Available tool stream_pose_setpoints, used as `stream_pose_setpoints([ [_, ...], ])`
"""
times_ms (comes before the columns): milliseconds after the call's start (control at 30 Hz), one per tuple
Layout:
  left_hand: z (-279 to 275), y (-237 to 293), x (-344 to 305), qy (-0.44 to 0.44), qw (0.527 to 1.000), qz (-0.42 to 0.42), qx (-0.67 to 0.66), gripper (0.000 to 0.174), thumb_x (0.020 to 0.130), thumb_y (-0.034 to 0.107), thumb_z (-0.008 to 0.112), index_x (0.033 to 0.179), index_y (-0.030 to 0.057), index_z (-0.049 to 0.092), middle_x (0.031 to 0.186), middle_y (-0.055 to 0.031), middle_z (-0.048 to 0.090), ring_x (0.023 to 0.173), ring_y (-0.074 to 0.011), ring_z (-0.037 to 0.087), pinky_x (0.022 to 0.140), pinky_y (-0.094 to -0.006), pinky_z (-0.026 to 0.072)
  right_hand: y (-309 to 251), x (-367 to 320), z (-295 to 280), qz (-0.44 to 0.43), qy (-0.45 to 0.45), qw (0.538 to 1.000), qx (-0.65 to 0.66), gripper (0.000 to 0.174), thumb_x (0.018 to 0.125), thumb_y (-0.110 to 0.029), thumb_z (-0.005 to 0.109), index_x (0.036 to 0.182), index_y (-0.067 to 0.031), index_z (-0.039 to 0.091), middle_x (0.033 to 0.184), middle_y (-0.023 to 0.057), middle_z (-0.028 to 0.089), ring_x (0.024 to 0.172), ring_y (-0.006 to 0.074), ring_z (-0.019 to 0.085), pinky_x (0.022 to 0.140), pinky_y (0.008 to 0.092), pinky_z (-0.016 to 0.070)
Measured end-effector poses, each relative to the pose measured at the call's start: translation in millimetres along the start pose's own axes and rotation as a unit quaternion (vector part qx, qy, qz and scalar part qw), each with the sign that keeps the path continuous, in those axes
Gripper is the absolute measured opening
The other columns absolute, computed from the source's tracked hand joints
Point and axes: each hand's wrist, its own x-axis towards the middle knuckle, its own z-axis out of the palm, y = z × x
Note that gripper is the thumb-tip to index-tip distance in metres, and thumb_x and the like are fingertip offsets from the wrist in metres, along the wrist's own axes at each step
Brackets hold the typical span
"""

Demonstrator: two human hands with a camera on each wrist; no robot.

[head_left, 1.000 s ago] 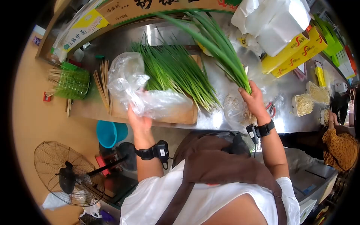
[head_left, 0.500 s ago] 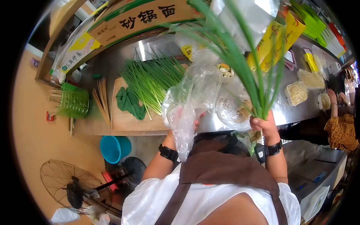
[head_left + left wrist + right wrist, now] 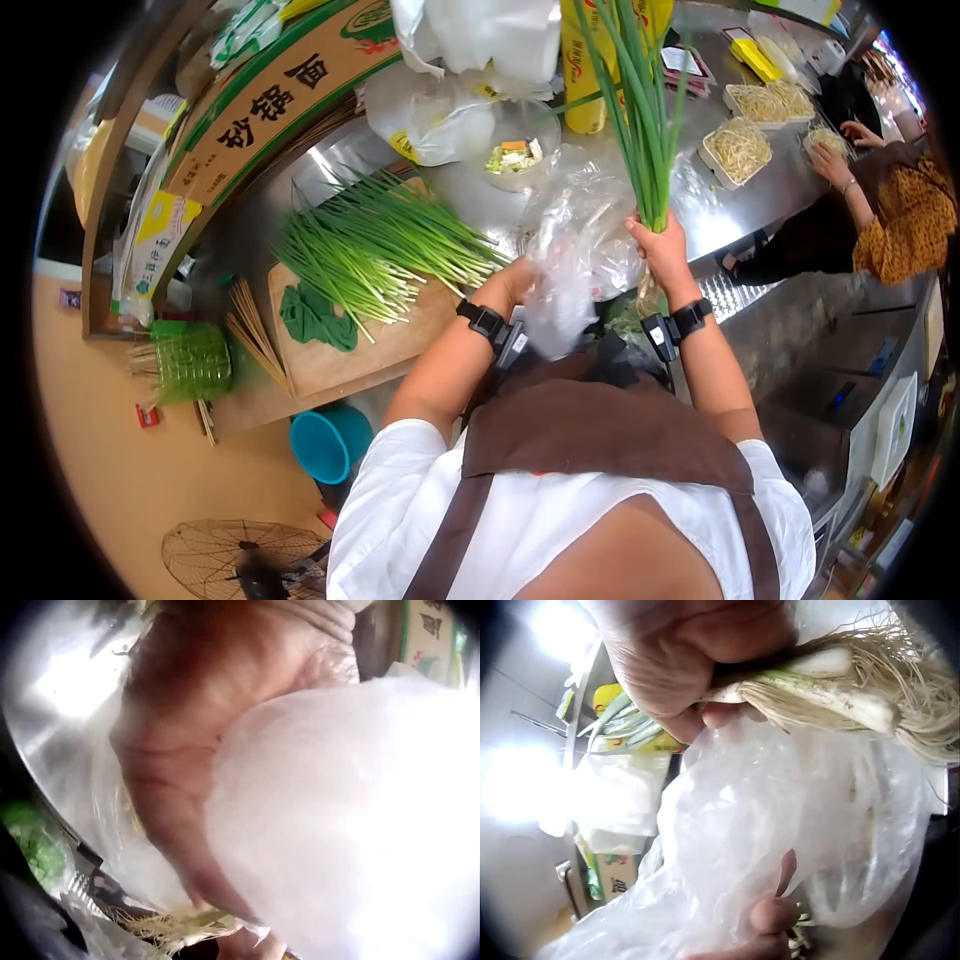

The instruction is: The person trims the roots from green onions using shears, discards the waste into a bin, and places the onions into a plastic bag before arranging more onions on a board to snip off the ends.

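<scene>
Steel table (image 3: 740, 210) behind. Right hand (image 3: 664, 256) grips scallion bunch (image 3: 643, 130), left hand (image 3: 511, 283) pinches plastic bag (image 3: 560, 290); best keep bag mouth wide.

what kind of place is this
Probably a food stall's prep counter: a stainless steel counter, loose green scallions on a wooden cutting board, white trays of pale noodles or sprouts.
</scene>
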Motion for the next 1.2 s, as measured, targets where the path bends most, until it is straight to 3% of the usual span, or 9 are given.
stream_pose_setpoints([
  [100, 2.6, 5.4, 6.1, 0.182, 0.966, 0.005, 0.182, 0.048, 0.097, 0.039, 0.049, 0.131, 0.0043, 0.052, 0.117, -0.0121, 0.064, 0.101, -0.022, 0.064, 0.084, -0.0351, 0.0523, 21.1, 4.5, -13.8, -0.025, 0.056, 0.997, -0.054, 0.026, 0.082, -0.006, 0.069, 0.106, -0.0029, 0.061, 0.078, -0.0009, 0.06, 0.053, 0.0051, 0.047, 0.048, 0.0212, 0.0386],
  [200, 67.6, 36.2, -35.8, 0.305, 0.946, 0.032, 0.104, 0.048, 0.095, 0.034, 0.054, 0.134, 0.0053, 0.05, 0.12, -0.012, 0.062, 0.107, -0.0216, 0.061, 0.089, -0.0366, 0.0496, 9.4, -3.9, -19.4, -0.022, 0.066, 0.996, -0.049, 0.024, 0.082, -0.007, 0.069, 0.105, -0.0035, 0.062, 0.079, -0.0009, 0.061, 0.054, 0.0045, 0.047, 0.049, 0.0208, 0.0385],
  [300, 11.0, 5.3, -8.9, 0.242, 0.943, 0.158, 0.165, 0.053, 0.091, 0.024, 0.062, 0.139, 0.0094, 0.045, 0.132, -0.0132, 0.054, 0.116, -0.0245, 0.055, 0.094, -0.0392, 0.046, -19.4, -15.1, -21.3, -0.034, 0.07, 0.997, -0.023, 0.024, 0.083, -0.007, 0.068, 0.106, -0.0032, 0.063, 0.082, -0.0004, 0.064, 0.056, 0.0041, 0.049, 0.049, 0.0207, 0.039],
  [433, 102.1, 28.3, -23.4, 0.228, 0.897, 0.218, 0.309, 0.062, 0.079, -0.001, 0.067, 0.137, 0.008, 0.047, 0.138, -0.0122, 0.046, 0.122, -0.0233, 0.05, 0.093, -0.0354, 0.0462, -38.3, -29.6, -37.7, -0.062, 0.136, 0.988, -0.049, 0.026, 0.083, -0.006, 0.069, 0.108, -0.0028, 0.063, 0.092, 0.0018, 0.068, 0.059, 0.0041, 0.051, 0.05, 0.0206, 0.0405],
  [633, 145.5, 57.4, -4.7, 0.297, 0.545, 0.46, 0.635, 0.058, 0.076, -0.007, 0.059, 0.132, 0.0065, 0.05, 0.125, -0.0115, 0.052, 0.114, -0.0288, 0.054, 0.089, -0.0391, 0.0476, -89.4, -58.5, -73.0, -0.107, 0.191, 0.976, 0.008, 0.027, 0.086, -0.005, 0.067, 0.111, -0.0006, 0.058, 0.103, 0.0073, 0.068, 0.058, 0.0028, 0.05, 0.048, 0.018, 0.0408],
  [733, 143.9, 46.6, 29.4, 0.303, 0.506, 0.495, 0.638, 0.057, 0.076, -0.007, 0.057, 0.131, 0.0031, 0.047, 0.122, -0.0146, 0.053, 0.111, -0.0316, 0.055, 0.088, -0.0404, 0.0481, -84.9, -63.6, -74.6, -0.074, 0.172, 0.98, 0.071, 0.03, 0.086, -0.005, 0.066, 0.113, -0.0001, 0.054, 0.107, 0.0109, 0.068, 0.055, 0.0037, 0.049, 0.047, 0.0177, 0.0403],
  [967, 98.9, -12.3, 77.0, 0.296, 0.736, 0.316, 0.521, 0.072, 0.079, 0.014, 0.069, 0.137, -0.007, 0.031, 0.126, -0.0264, 0.042, 0.117, -0.0385, 0.047, 0.095, -0.0419, 0.0435, 10.7, -35.4, -65.7, 0.02, 0.169, 0.985, -0.038, 0.035, 0.079, -0.009, 0.073, 0.11, 0.0006, 0.058, 0.085, 0.0025, 0.061, 0.064, 0.0084, 0.053, 0.055, 0.0242, 0.0444],
  [1033, 96.0, 11.1, 76.2, 0.369, 0.751, 0.23, 0.496, 0.081, 0.078, 0.024, 0.074, 0.137, -0.008, 0.029, 0.129, -0.0282, 0.04, 0.121, -0.0405, 0.044, 0.1, -0.0436, 0.0406, 11.3, -35.6, -68.9, 0.026, 0.159, 0.984, -0.076, 0.037, 0.08, -0.008, 0.071, 0.113, 0.0014, 0.059, 0.085, 0.0021, 0.061, 0.074, 0.0104, 0.053, 0.066, 0.0272, 0.0463],
  [1200, 119.3, 73.6, 119.7, 0.347, 0.643, 0.348, 0.588, 0.091, 0.074, 0.034, 0.076, 0.139, -0.008, 0.028, 0.129, -0.0332, 0.045, 0.121, -0.0411, 0.047, 0.101, -0.0458, 0.0395, 13.5, -36.4, -95.6, -0.007, 0.103, 0.99, -0.095, 0.038, 0.081, -0.009, 0.071, 0.115, -0.0009, 0.058, 0.087, -0.0001, 0.059, 0.074, 0.0083, 0.052, 0.066, 0.0248, 0.0447],
])
